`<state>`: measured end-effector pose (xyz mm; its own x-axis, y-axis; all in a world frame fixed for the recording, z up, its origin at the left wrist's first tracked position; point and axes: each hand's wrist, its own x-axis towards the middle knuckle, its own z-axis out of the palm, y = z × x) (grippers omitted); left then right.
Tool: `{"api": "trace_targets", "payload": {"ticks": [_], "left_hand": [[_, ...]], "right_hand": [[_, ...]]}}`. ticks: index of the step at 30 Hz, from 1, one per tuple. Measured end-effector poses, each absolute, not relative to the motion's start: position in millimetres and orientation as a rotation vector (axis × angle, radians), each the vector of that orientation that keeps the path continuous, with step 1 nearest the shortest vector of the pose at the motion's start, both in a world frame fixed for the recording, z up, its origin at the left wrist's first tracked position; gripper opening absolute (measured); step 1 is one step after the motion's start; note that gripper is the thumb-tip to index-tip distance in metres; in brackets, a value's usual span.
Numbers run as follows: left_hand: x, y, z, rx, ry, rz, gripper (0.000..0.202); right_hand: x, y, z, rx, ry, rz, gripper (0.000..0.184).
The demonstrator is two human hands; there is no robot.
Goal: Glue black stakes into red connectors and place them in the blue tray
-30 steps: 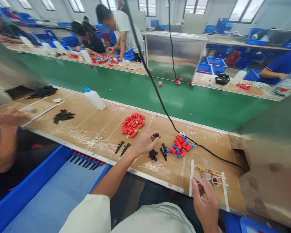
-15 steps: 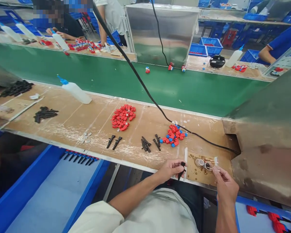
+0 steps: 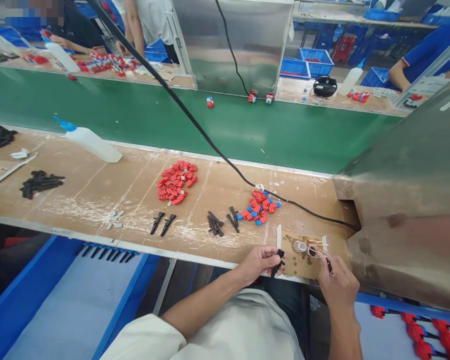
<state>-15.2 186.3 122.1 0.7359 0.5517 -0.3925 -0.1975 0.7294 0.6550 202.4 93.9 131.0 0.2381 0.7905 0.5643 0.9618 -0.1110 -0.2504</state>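
Observation:
My left hand is closed on a black toy gun, held near the table's front edge. My right hand pinches a thin stick, whose far end is at the mouth of a small round jar. A round clear lid or dish is beside the jar. Several thin swab-like sticks lie behind it. Left of my hands are several black toy guns and a pile of red and blue toy parts.
A pile of red parts, small grey squares and a white bottle are on the table. A black cable crosses overhead. A metal panel borders the right side. Blue trays sit below the edge. Co-workers are beyond the green belt.
The view has shifted, so the scene sits further left. My right hand has turned, its fingers now more curled over the stick by the jar. The left hand keeps the toy gun.

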Motion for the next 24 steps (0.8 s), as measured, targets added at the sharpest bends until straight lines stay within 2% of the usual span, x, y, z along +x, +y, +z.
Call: {"api": "trace_targets", "payload": {"ticks": [4, 8, 12, 17, 24], "left_hand": [[-10.3, 185.0, 124.5, 0.602, 0.58, 0.457, 0.064], [-2.3, 182.2, 125.4, 0.566, 0.532, 0.442, 0.063], [4.0, 178.4, 127.6, 0.541, 0.504, 0.414, 0.06], [6.6, 176.2, 130.2, 0.521, 0.505, 0.404, 0.058], [11.1, 173.8, 129.0, 0.46, 0.555, 0.394, 0.057]], "right_hand": [[208.7, 89.9, 138.9, -1.825, -1.71, -0.356, 0.024], [211.9, 81.8, 142.2, -1.811, -1.706, -0.278, 0.024], [213.1, 77.0, 137.6, -1.887, -1.569, -0.159, 0.031], [210.7, 78.6, 132.7, -2.076, -1.03, 0.006, 0.055], [199.9, 86.2, 121.5, -2.006, -0.558, 0.177, 0.056]]}}
